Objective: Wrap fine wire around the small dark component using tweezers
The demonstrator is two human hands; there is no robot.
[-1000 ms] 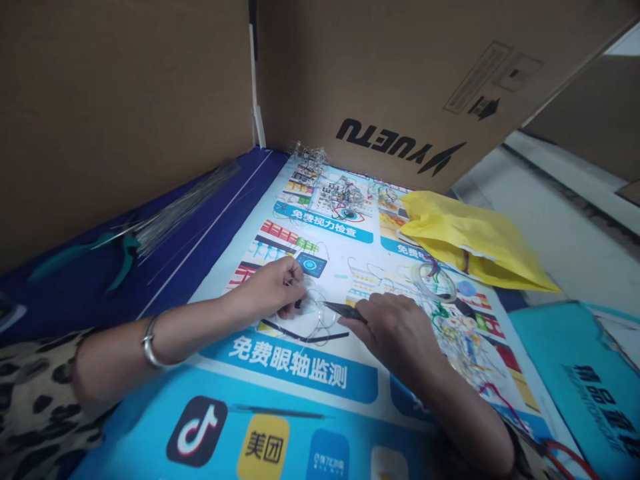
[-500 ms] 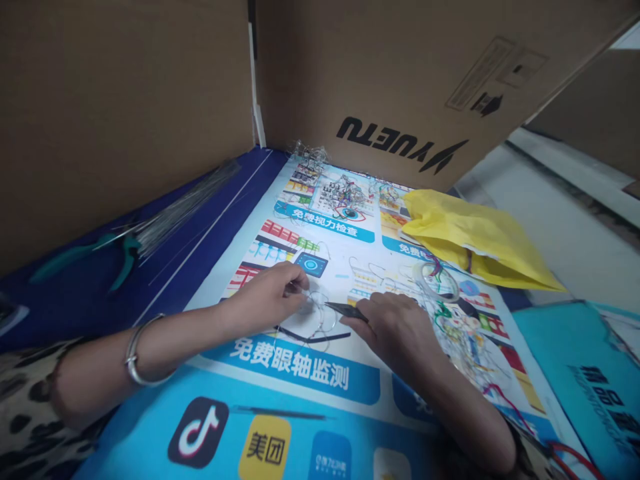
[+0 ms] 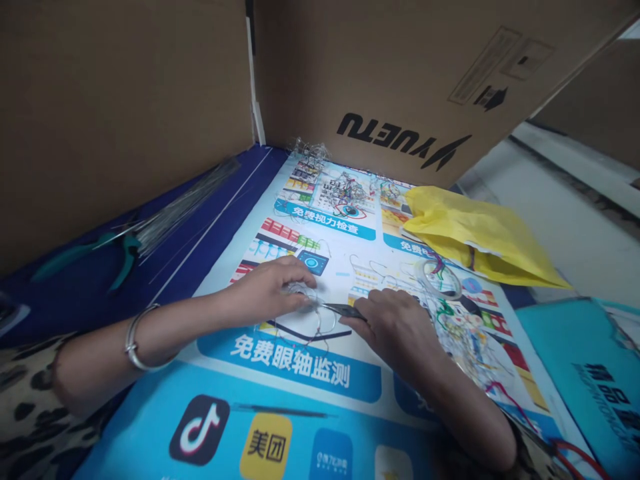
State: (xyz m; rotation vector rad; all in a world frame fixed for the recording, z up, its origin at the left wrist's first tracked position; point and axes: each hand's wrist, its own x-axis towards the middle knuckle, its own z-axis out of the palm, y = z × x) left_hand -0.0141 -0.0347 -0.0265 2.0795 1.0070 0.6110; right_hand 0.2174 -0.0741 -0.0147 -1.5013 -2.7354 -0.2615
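Backed across the top of the frame by tall brown cardboard panels (image 3: 400, 60), printed at the right with upside-down black lettering. Spread below with dark blue cloth (image 3: 95, 310) on the left and, through the middle, a blue-and-white printed sheet (image 3: 140, 433) full of cartoon pictures, Chinese characters and app logos. Near the centre of the frame, grasps thin silvery wire (image 3: 319, 323) in the left hand (image 3: 285, 287), with thumb and fingers curled close together. Lets loops of it spill below and to the right of those fingers, over the sheet; impossible to tell resting from hanging. Just right of centre, grips a slim dark pointed metal tool (image 3: 344, 311) in the right hand (image 3: 395, 320), with fingers wrapped around the near end. Aims its tip leftward, right at the wire beside the left fingertips; too fine to tell touching from barely apart. Wears a round silver bangle (image 3: 133, 343) on the left wrist. Scattered about: at the left, teal-handled pliers (image 3: 127, 263) against a bundle of straight silvery wires (image 3: 175, 213); at upper centre, a tangle of coloured wire scraps (image 3: 347, 190); right of centre, a clear ring-shaped roll (image 3: 445, 295) just beside a crumpled bright yellow pouch (image 3: 480, 233); at the right edge, a flat turquoise folder-like item (image 3: 565, 360) with dark characters.
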